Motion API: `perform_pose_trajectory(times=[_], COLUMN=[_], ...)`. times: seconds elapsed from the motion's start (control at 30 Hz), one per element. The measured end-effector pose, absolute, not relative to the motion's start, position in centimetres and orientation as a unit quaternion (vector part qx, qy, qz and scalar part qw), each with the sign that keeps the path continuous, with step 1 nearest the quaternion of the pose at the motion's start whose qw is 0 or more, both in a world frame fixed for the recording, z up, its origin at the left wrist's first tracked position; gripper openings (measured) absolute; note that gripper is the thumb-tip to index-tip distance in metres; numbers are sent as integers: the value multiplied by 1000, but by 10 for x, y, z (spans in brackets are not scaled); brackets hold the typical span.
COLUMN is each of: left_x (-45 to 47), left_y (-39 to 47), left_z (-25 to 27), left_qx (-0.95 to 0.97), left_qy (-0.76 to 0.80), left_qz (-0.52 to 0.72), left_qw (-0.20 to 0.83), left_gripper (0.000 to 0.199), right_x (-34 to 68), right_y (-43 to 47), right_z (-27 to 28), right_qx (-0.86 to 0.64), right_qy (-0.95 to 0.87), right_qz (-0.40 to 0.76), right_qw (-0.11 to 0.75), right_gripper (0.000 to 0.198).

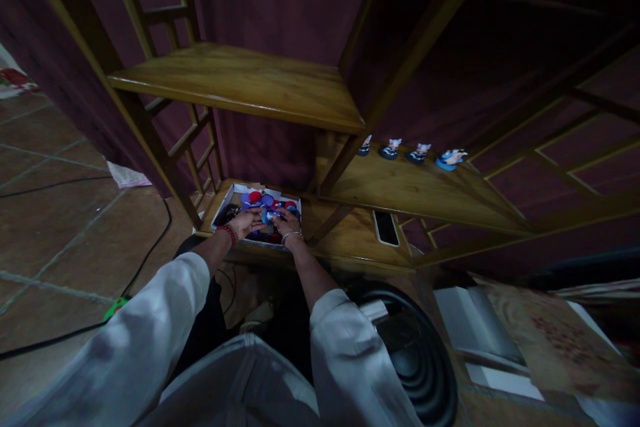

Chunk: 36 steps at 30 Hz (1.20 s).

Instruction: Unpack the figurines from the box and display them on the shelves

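Observation:
A shallow white box point(219, 219) sits on the low wooden shelf, filled with small items in purple, red, blue and black, several with round bases. Over it, my left hand point(249, 221) and my right hand point(287, 222) come together, fingers closed around a small blue-and-white figurine point(271, 215). Its finer details are too small to make out, and the fingers partly cover it. A red bead bracelet circles my left wrist; a light bangle is on the right. Both forearms hide part of the box's front edge.
Several small figurines point(418, 153) stand in a row on the higher shelf point(400, 190) at right. A phone point(386, 227) lies on the lower shelf. A slanting wooden post point(345, 163) rises right of the box. Below are a black ridged round object point(435, 353) and a cable point(155, 247).

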State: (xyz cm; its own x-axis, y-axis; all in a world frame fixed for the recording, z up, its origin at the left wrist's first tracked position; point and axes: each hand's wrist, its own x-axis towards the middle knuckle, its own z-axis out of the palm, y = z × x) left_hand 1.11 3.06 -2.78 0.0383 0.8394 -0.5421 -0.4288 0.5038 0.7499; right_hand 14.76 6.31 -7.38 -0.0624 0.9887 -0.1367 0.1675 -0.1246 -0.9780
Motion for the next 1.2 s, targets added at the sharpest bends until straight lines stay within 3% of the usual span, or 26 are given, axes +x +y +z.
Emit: perform_pose_trajectory(times=[0.77, 1.2], left_x=[11, 11], left_y=[28, 28], left_z=[-26, -33], left_qx=[209, 217], left_qy=[539, 536], left_qz=[455, 458], left_qw=[677, 675], left_gripper=[21, 15], right_x=[147, 143], right_y=[53, 48], right_z=[-50, -37], right_qx=[-541, -577], right_qy=[-634, -698], right_qz=[425, 330], right_qw=[354, 268], right_gripper=[23, 21])
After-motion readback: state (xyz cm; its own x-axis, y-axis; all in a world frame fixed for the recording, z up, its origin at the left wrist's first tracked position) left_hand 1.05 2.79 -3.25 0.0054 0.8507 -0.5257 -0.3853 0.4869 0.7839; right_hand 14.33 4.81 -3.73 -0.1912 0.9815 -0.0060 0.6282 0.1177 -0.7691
